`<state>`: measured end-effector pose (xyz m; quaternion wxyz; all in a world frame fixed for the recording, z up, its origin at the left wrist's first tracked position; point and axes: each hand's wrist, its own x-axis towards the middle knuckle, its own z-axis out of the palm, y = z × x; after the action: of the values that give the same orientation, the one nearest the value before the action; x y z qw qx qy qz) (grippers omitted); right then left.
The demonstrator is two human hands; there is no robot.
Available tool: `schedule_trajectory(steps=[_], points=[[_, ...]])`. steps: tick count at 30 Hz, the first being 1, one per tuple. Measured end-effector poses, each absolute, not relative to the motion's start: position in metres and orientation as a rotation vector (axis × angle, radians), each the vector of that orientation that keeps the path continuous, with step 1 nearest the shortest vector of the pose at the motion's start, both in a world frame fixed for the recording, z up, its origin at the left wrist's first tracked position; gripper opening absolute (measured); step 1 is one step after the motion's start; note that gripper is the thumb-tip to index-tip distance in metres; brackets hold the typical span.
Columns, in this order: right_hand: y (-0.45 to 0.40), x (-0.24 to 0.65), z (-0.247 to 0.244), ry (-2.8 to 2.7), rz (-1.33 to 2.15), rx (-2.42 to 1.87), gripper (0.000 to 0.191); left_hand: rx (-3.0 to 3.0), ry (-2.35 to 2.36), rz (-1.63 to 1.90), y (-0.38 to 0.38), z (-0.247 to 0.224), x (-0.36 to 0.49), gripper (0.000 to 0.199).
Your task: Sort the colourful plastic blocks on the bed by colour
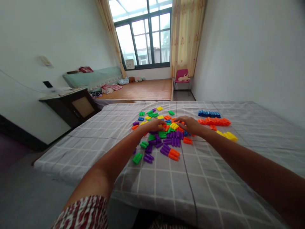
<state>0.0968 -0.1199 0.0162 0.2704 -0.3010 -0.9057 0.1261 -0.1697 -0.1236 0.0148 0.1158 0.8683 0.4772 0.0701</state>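
Note:
A loose heap of small plastic building blocks in purple, green, orange, yellow and blue lies on the checked cloth. My left hand (156, 125) is at the heap's middle, fingers stretched and a little apart beside some orange blocks. Over the heap's right side, my right hand (187, 124) curves with its fingers apart, close to a yellow block (174, 126). Whether the fingertips touch any block is too small to tell. Nearer me lie purple blocks (175, 142), a joined purple and orange piece (170, 152) and a green block (137, 158).
Right of the heap lie a blue row (209, 114), a longer orange row (214, 121) and a yellow group (227, 136) of blocks. The grey checked cloth (164, 184) covers the surface. Beyond stand a bed (145, 90), a pink chair (182, 75) and a dark cabinet (69, 105).

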Motion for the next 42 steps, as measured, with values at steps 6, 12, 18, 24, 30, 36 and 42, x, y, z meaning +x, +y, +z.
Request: schedule_trajectory(steps=[6, 12, 18, 24, 30, 36, 42], points=[[-0.105, 0.081, 0.012, -2.432, 0.339, -0.964, 0.029, 2.423, 1.502, 0.492, -0.122, 0.010, -0.176, 0.039], [-0.110, 0.066, 0.015, -2.297, 0.547, -0.863, 0.027, 2.014, 1.152, 0.817, -0.121, 0.005, -0.166, 0.056], [-0.107, 0.072, 0.017, -2.220, 0.620, -0.913, 0.027, 1.913, 1.005, 1.068, -0.112, 0.013, -0.148, 0.055], [-0.097, 0.128, 0.028, -2.262, 0.168, -1.092, 0.017, 2.073, 1.164, 0.979, -0.105, 0.023, -0.143, 0.031], [-0.115, 0.141, 0.011, -2.512, 0.309, -0.895, 0.025, 2.212, 0.997, 0.661, -0.111, 0.018, -0.105, 0.030], [-0.108, 0.151, 0.002, -2.452, 0.618, -1.082, 0.030, 2.354, 1.115, 0.462, -0.114, 0.015, -0.075, 0.034], [-0.105, 0.144, -0.001, -2.477, 0.635, -1.114, 0.018, 2.455, 1.393, 0.581, -0.093, 0.016, -0.079, 0.027]])
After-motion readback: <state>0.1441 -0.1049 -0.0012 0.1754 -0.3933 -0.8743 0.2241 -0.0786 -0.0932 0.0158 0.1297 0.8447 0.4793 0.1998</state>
